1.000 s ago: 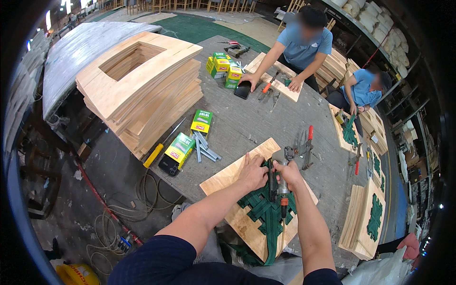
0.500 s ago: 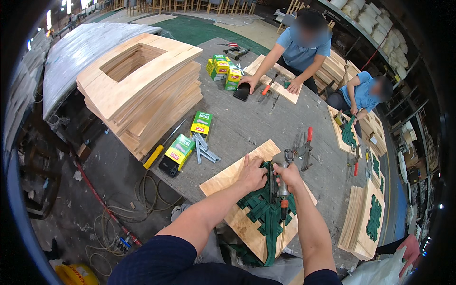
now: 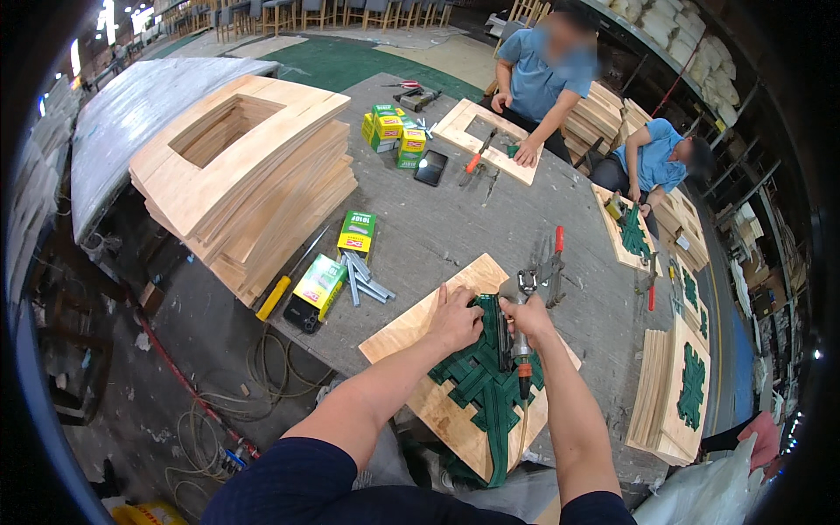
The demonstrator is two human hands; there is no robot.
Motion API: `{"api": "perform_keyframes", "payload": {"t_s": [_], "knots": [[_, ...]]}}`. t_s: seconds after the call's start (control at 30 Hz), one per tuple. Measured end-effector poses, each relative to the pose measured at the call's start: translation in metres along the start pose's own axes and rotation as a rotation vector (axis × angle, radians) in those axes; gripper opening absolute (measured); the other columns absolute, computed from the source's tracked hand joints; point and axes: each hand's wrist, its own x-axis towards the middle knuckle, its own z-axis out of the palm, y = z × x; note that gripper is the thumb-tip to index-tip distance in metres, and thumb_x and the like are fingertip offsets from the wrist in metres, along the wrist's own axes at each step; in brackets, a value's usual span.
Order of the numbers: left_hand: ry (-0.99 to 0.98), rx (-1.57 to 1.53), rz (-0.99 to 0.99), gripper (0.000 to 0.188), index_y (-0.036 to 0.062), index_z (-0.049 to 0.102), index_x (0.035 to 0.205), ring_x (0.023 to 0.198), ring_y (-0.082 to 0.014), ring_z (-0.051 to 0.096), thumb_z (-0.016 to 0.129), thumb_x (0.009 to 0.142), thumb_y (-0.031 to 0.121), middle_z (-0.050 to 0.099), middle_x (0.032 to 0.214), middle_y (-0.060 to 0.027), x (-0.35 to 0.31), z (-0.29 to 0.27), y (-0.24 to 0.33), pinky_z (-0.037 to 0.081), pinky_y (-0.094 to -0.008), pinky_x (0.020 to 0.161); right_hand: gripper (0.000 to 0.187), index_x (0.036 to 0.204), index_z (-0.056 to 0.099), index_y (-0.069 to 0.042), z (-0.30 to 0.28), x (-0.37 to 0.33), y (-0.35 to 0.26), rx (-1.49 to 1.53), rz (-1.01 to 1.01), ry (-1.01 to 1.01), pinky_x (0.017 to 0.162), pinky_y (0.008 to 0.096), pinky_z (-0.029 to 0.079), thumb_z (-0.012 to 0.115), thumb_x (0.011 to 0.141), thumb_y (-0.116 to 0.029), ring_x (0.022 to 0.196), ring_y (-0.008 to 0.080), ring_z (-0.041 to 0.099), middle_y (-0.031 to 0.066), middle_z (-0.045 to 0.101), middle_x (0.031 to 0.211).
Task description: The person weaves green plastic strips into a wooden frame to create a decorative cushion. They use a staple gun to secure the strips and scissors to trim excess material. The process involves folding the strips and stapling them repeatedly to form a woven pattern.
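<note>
In front of me a light wooden panel (image 3: pixel 394 335) lies at an angle across the table's near edge. Dark green woven webbing (image 3: pixel 472 385) covers its middle, one long strap (image 3: pixel 496 451) hanging toward me. My left hand (image 3: pixel 455 321) presses down beside the webbing's far end, fingers curled on a green strap (image 3: pixel 486 308). Held in my right hand (image 3: pixel 530 322) is an air staple gun (image 3: pixel 525 282), its long magazine (image 3: pixel 504 337) lying over the webbing close to my left fingers. An air hose (image 3: pixel 523 424) runs from its orange-collared grip toward me. The gun's nose tip is hard to make out.
Left are a tall stack of wooden frames (image 3: pixel 254 192), a yellow-handled screwdriver (image 3: pixel 274 297), staple boxes (image 3: pixel 319 284), loose staple strips (image 3: pixel 367 280) and a phone (image 3: pixel 302 313). Red-handled clamps (image 3: pixel 557 262) lie beyond the panel. Two co-workers (image 3: pixel 547 74) handle similar panels; webbed panels (image 3: pixel 678 394) are stacked right.
The nearer co-worker's hand has left the dark phone on the table and drawn back. My staple gun has tilted slightly at the webbing's far end; my left hand stays there. The view has shifted a little.
</note>
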Motion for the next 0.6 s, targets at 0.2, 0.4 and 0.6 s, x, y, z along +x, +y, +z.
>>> {"api": "perform_keyframes", "payload": {"t_s": [0.2, 0.4, 0.6], "knots": [[0.022, 0.031, 0.024, 0.028, 0.0114, 0.078, 0.110, 0.140, -0.0307, 0.047, 0.064, 0.090, 0.023, 0.058, 0.135, -0.0127, 0.000, 0.000, 0.000, 0.017, -0.0637, 0.124, 0.028, 0.110, 0.060, -0.007, -0.042, -0.027, 0.025, 0.183, 0.068, 0.050, 0.042, 0.0311, 0.046, 0.077, 0.094, -0.022, 0.053, 0.0131, 0.057, 0.0032, 0.063, 0.078], [0.004, 0.115, -0.006, 0.049, 0.0149, 0.057, 0.145, 0.151, -0.0390, 0.032, 0.052, 0.103, 0.041, 0.042, 0.160, -0.0140, 0.006, 0.006, 0.002, 0.017, -0.0619, 0.124, 0.030, 0.110, 0.061, -0.006, -0.145, -0.083, 0.119, 0.488, 0.234, 0.312, 0.044, 0.0316, 0.049, 0.072, 0.098, -0.031, 0.054, 0.0150, 0.058, 0.0040, 0.065, 0.083], [-0.150, 0.343, -0.017, 0.062, 0.0205, 0.042, 0.158, 0.156, -0.0409, 0.021, 0.035, 0.107, 0.056, 0.029, 0.168, -0.0129, 0.008, 0.008, 0.012, 0.012, -0.0611, 0.126, 0.036, 0.105, 0.066, -0.010, -0.215, -0.116, 0.218, 0.853, 0.237, 0.359, 0.046, 0.0316, 0.050, 0.066, 0.100, -0.046, 0.057, 0.0148, 0.059, 0.0024, 0.064, 0.077]]}}
